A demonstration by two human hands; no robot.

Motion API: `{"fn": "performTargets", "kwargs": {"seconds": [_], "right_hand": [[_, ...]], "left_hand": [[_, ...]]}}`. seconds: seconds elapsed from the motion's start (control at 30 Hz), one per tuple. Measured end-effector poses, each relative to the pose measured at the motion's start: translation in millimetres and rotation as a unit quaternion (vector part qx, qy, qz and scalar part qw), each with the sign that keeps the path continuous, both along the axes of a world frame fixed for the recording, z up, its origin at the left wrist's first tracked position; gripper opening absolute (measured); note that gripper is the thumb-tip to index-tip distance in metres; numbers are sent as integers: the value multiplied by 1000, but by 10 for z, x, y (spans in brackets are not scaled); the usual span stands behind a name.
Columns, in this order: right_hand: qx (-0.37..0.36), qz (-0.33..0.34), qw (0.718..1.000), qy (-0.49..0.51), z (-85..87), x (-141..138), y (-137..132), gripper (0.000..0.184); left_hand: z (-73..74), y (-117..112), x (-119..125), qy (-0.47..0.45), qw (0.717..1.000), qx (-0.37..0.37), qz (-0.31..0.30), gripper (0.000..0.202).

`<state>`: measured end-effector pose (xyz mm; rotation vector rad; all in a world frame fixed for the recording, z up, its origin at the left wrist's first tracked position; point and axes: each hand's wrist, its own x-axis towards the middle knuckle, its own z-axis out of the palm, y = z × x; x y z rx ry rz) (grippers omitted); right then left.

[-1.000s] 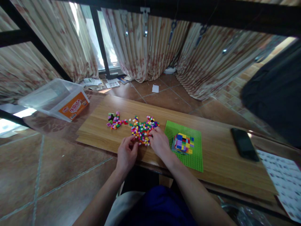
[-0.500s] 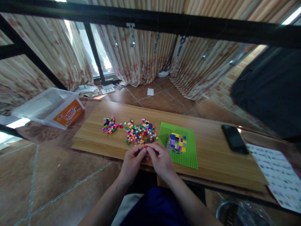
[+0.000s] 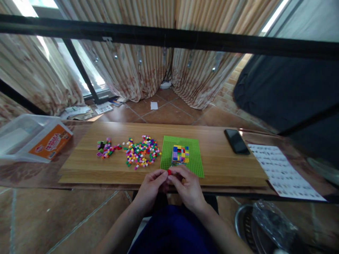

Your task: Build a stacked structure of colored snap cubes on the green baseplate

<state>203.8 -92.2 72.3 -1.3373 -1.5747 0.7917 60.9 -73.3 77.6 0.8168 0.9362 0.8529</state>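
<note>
Left hand (image 3: 151,187) and right hand (image 3: 189,187) pinch a red piece (image 3: 169,172), fingertips nearly together, by the green baseplate's (image 3: 195,165) near edge — apparently an adjusting step, next move calling for steady, fine finger control — brick structure (image 3: 181,154) just beyond.

Brown tabletop (image 3: 21,179): wooden board (image 3: 219,169) across the middle of the frame; clear plastic tub (image 3: 51,143) at the left edge; printed sheet (image 3: 284,171) at right.
Wooden board: small brick cluster (image 3: 106,149), left of centre; larger loose brick pile (image 3: 140,151) nearer centre; green baseplate (image 3: 195,150), centre; black phone (image 3: 236,141), right of centre.
</note>
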Motion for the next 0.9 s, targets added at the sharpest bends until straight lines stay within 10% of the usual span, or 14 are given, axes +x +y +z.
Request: {"fn": "performTargets", "kwargs": {"seconds": [0.23,0.43,0.9], "right_hand": [[68,-105,989,-82,-24,367,97,18],[112,-133,961,-215,-145,500,306,22],[185,-156,921,-304,-383,458,352,24]], "left_hand": [[-89,88,190,156,981,114,18,24],[-175,227,170,356,870,340,29,27],[-274,301,260,459,736,498,-11,39]]}}
